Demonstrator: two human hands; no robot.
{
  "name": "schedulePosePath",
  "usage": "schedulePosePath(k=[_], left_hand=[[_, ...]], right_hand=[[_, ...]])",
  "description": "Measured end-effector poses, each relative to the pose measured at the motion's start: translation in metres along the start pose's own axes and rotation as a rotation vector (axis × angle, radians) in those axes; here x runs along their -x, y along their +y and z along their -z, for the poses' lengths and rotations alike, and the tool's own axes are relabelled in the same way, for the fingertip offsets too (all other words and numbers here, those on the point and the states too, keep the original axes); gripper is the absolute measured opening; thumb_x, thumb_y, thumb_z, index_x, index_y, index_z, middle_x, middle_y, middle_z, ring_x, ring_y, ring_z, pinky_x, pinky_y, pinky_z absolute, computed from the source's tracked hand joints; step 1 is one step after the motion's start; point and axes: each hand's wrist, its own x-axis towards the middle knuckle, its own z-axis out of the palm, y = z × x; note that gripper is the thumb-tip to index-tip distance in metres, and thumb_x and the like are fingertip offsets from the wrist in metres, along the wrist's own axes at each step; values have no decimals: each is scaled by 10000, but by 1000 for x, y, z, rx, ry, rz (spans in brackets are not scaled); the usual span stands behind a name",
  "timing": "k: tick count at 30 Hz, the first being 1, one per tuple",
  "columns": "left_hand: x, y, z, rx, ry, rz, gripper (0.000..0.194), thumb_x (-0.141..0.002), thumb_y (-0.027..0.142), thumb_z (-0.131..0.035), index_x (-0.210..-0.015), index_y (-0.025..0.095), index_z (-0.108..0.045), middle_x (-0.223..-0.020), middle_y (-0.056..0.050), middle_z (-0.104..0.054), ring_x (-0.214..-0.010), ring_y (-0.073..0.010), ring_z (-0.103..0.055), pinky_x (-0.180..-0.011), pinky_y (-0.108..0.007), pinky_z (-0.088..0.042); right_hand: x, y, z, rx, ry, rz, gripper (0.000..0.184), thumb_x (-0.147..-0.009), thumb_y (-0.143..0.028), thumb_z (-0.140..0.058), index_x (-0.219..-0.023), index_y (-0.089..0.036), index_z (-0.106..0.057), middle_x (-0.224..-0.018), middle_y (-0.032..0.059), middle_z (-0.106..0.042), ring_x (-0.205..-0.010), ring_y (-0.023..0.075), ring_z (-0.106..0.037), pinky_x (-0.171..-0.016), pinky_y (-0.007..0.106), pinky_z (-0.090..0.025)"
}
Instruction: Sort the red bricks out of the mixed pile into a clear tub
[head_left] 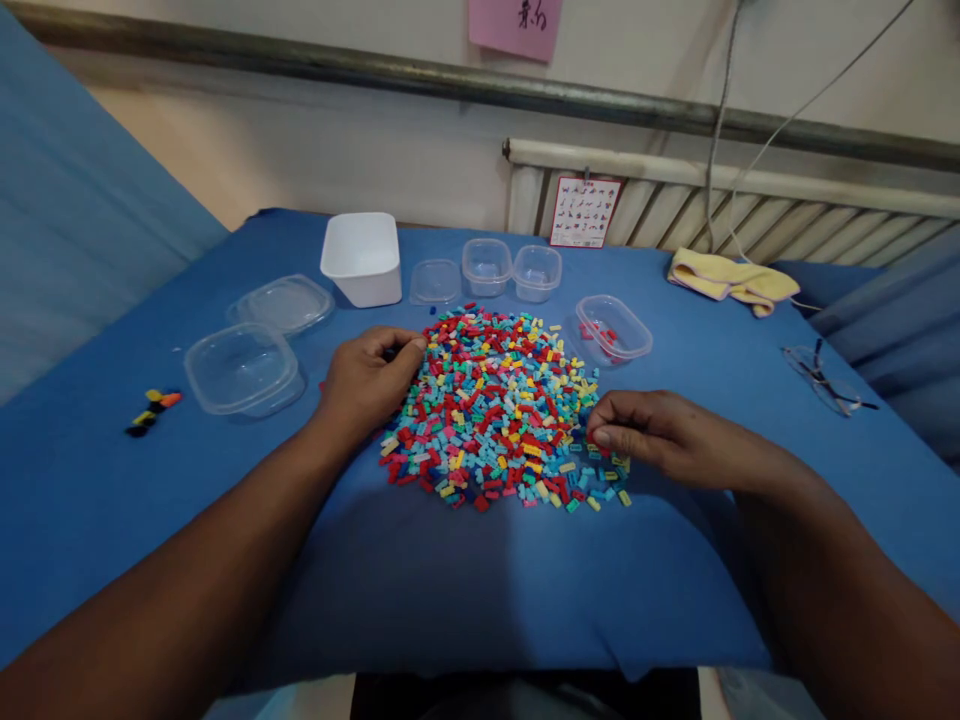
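A wide pile of small coloured bricks (495, 400) lies in the middle of the blue table (465, 590). My left hand (371, 375) rests at the pile's left edge, fingers curled with the thumb against them; what it grips is hidden. At the pile's lower right edge my right hand (660, 435) pinches among the bricks, with a red piece showing under the fingertips. A clear tub (613, 328) holding a few red bricks stands just beyond the pile on the right.
A white tub (363, 258), two small clear cups (511, 270), a small lid (435, 282), a larger clear tub (241, 368) and its lid (289, 303) sit around the back left. A few loose bricks (152, 410) lie far left. A yellow cloth (731, 278) and glasses (823, 378) are on the right.
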Motion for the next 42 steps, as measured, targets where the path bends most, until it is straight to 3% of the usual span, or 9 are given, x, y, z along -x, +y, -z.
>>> schedulePosePath(k=[6, 8, 12, 14, 24, 29, 33, 38, 42], left_hand=[[0, 0, 1, 14, -19, -25, 331, -906, 495, -695, -1000, 215, -844, -847, -22, -777, -738, -180, -638, -644, -277, -491], [-1, -1, 1, 17, -19, -32, 331, -903, 497, -699, -1006, 219, -845, -875, -26, -789, -752, -183, -652, -664, -282, -506], [-1, -2, 1, -3, -21, -26, 329, -910, 505, -695, -1013, 230, -843, -868, -22, -788, -769, -194, -665, -697, -289, -534], [-1, -2, 1, -10, -24, -25, 335, -914, 517, -690, -1010, 233, -840, -852, -20, -782, -779, -200, -667, -701, -288, -540], [-1, 2, 2, -11, -25, 10, 335, -904, 533, -695, -994, 240, -832, -761, -11, -734, -719, -196, -623, -599, -273, -477], [1, 4, 2, -1, -17, 28, 336, -905, 526, -696, -1002, 236, -835, -769, -11, -738, -707, -189, -610, -607, -274, -475], [1, 5, 3, 8, -32, 25, 340, -906, 532, -701, -1009, 238, -838, -801, -14, -753, -714, -190, -615, -609, -276, -483], [1, 3, 2, -5, -26, 17, 335, -905, 522, -702, -1010, 236, -841, -835, -22, -767, -715, -187, -612, -601, -276, -474], [0, -1, 2, -19, -34, 9, 347, -912, 537, -703, -1026, 240, -840, -834, -21, -767, -729, -194, -623, -613, -277, -485]], right_hand=[[-2, 13, 1, -193, 37, -55, 395, -1085, -578, -664, -1018, -193, -727, -858, 4, -658, -757, 144, -568, -697, 281, -506], [-4, 13, 0, -178, 113, -44, 390, -1078, -574, -674, -1015, -196, -742, -839, 5, -667, -731, 144, -573, -673, 284, -503], [-9, 16, 3, 37, 661, -9, 318, -1056, -524, -715, -1042, -212, -777, -810, 7, -703, -704, 151, -603, -661, 297, -481], [-12, 21, 7, 124, 863, -24, 310, -1045, -518, -722, -1059, -215, -786, -808, 14, -721, -704, 162, -627, -665, 308, -483], [-30, 54, 31, 287, 987, -35, 341, -1030, -491, -685, -1161, -208, -823, -871, 50, -773, -729, 200, -678, -690, 352, -529], [-34, 56, 35, 416, 974, 72, 276, -1052, -394, -657, -1201, -230, -822, -1060, 91, -814, -813, 219, -729, -782, 396, -576], [-26, 41, 20, 502, 970, 122, 255, -1093, -366, -630, -1196, -222, -814, -1072, 108, -830, -877, 240, -759, -816, 403, -589], [-26, 15, -16, 498, 572, 277, 231, -1117, -348, -624, -1225, -239, -796, -1104, 100, -848, -989, 251, -793, -908, 418, -624], [-34, -1, -44, 483, 272, 504, 259, -1122, -360, -642, -1314, -248, -776, -1328, 114, -813, -1220, 260, -761, -1073, 460, -615]])
